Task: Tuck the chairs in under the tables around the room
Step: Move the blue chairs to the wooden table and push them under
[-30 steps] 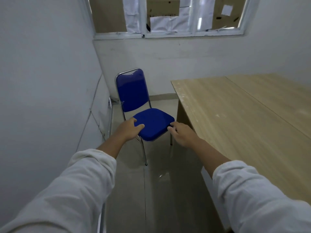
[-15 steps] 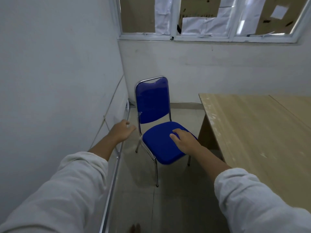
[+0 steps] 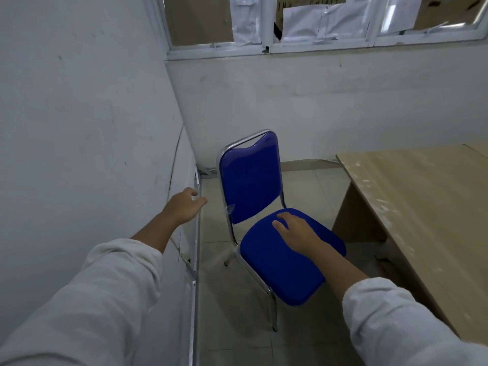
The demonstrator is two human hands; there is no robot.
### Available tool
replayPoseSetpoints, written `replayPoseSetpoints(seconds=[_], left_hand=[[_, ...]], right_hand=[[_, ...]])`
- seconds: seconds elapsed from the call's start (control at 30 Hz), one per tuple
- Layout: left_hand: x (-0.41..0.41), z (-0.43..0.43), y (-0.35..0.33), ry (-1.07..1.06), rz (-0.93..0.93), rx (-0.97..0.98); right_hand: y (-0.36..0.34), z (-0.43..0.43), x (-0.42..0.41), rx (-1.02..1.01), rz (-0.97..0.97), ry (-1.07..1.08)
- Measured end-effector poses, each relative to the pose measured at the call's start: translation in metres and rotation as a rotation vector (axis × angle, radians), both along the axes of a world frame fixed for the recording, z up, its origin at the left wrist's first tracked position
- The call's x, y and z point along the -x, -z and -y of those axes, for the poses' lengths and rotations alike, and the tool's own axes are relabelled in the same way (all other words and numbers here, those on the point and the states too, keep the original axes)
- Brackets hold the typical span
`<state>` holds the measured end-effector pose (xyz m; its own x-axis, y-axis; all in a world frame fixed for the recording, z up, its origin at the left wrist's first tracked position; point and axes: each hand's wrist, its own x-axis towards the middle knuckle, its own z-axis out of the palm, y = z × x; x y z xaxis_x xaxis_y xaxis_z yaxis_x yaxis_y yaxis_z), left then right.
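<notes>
Resting flat on the blue seat (image 3: 285, 262), the right hand (image 3: 295, 233) has fingers spread and pointing toward the backrest (image 3: 249, 180); the grip is released, palm down, not closed round anything. The left hand (image 3: 184, 207) is in the air, apart from the chair (image 3: 264, 220), near the white wall (image 3: 79, 128) on the left side; its fingers are loose and half curled, grasping nothing. Both arms wear white sleeves (image 3: 118, 286) pushed up approx. to the forearm.

The chair stands upright on the tiled floor (image 3: 232, 326), w/ chrome frame and legs (image 3: 273, 310). It is turned at an angle: backrest toward the room corner, seat front toward the camera & a bit to the right. It is not tucked in; it stands just beside the left end of the wooden desk (image 3: 412, 207), the right edge of seat near the desk's side panel, touching or not I cannot tell.

A thin cable (image 3: 174, 165) and a metal strip (image 3: 196, 247) run along the bottom of the left wall. Above the back wall is a window (image 3: 317, 22), its panes covered w/ paper sheets and cardboard.
</notes>
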<state>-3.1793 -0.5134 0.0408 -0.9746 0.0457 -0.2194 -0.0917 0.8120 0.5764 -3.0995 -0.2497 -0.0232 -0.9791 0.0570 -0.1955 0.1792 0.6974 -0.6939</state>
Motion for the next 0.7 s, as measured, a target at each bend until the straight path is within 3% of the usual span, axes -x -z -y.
replayPoseSetpoints(seconds=[0.4,0.57,0.7], left_hand=[[0.171,-0.014,0.011,0.071,0.030,0.029],[0.228,-0.023,0.011,0.108,0.030,0.034],[0.272,-0.042,0.011,0.172,0.044,0.033]], right_hand=[[0.039,0.026,0.160,0.178,0.154,0.115],[0.053,0.049,0.208,0.440,0.222,0.283],[0.066,0.066,0.238,0.761,0.359,0.515]])
